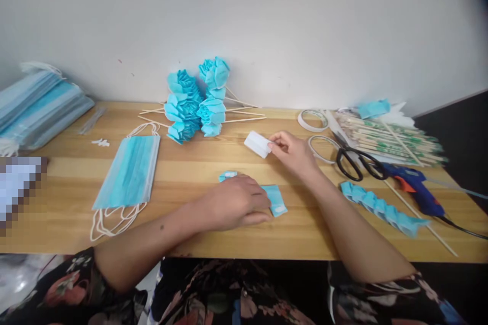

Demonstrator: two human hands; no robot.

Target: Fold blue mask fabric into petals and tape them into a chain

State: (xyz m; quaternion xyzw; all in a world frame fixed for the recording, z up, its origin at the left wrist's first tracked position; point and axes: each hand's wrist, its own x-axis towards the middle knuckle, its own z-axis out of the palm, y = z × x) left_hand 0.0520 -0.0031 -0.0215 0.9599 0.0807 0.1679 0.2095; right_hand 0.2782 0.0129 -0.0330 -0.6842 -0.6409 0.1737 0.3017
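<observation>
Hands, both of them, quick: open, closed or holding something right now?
Left hand: palm down by the flat blue piece; whether it grips anything cannot be told.
Right hand: closed, holding the white piece by its edge.

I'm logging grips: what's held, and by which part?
Right hand: white piece, pinched at its right end. Left hand: over blue piece; hold can't be told.
</observation>
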